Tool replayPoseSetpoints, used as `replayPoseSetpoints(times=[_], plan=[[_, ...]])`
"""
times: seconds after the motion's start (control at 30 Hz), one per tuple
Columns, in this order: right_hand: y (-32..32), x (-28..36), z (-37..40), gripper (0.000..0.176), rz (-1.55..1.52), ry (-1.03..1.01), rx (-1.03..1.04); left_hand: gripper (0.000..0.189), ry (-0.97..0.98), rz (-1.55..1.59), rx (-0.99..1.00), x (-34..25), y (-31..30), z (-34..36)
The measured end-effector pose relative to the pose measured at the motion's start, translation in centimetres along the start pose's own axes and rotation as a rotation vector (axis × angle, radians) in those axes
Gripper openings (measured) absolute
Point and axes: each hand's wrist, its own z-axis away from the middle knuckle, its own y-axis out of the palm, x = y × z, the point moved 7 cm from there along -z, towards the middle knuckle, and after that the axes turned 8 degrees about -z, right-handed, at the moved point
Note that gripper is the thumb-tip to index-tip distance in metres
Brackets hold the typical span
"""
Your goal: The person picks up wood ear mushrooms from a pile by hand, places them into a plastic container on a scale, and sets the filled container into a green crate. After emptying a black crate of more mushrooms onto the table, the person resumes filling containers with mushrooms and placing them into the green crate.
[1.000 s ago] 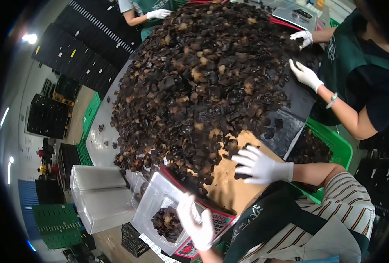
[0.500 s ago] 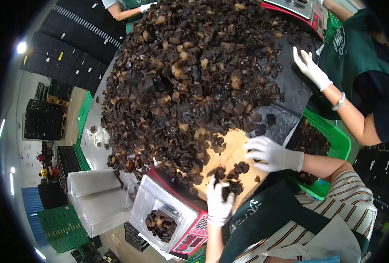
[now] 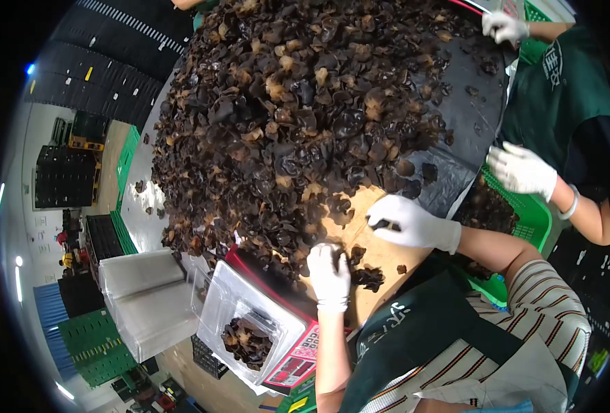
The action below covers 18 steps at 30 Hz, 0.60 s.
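Note:
Both my hands wear white gloves. My right hand (image 3: 408, 221) is over a tan board (image 3: 370, 237), thumb and fingers curled round a dark wood ear mushroom (image 3: 385, 225). My left hand (image 3: 330, 272) is lower, by the board's left edge, its fingers bent down onto a dark wood ear piece (image 3: 339, 256); the fingertips are partly hidden. Beside it on the board are a few loose wood ears (image 3: 368, 277). A large heap of wood ears (image 3: 284, 131) rises just beyond both hands.
Left of my left arm, a red scale (image 3: 287, 365) bears a clear plastic tub (image 3: 215, 334) with wood ears inside. Stacked clear tubs (image 3: 143, 296) stand further left. A green basket (image 3: 542, 220) is at right. A co-worker's gloved hands (image 3: 523, 171) are at the far right.
My right hand has closed from spread fingers round a wood ear. My left hand has shifted slightly up and left. The co-worker's hand at right has moved down.

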Motion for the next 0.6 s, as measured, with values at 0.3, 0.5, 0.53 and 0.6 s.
replayPoseSetpoints(times=[0.3, 0.5, 0.53, 0.6], plan=[[-3.4, -1.5, 0.1, 0.023, -0.549, 0.574, -0.012, 0.030, -0.312, 0.557, 0.018, 1.4, -0.9, 0.7], [-1.5, -1.0, 1.2, 0.036, 0.342, 0.364, 0.439, 0.042, 0.034, 0.103, 0.165, -1.9, 2.1, 0.7], [-1.6, -1.1, 1.2, 0.035, 0.320, 0.385, 0.422, 0.041, -0.006, 0.214, 0.154, -1.4, 2.0, 0.6], [-2.2, -1.2, 1.1, 0.032, 0.250, 0.289, 0.296, 0.037, -0.085, 0.434, 0.136, 0.1, 2.0, 0.9]])
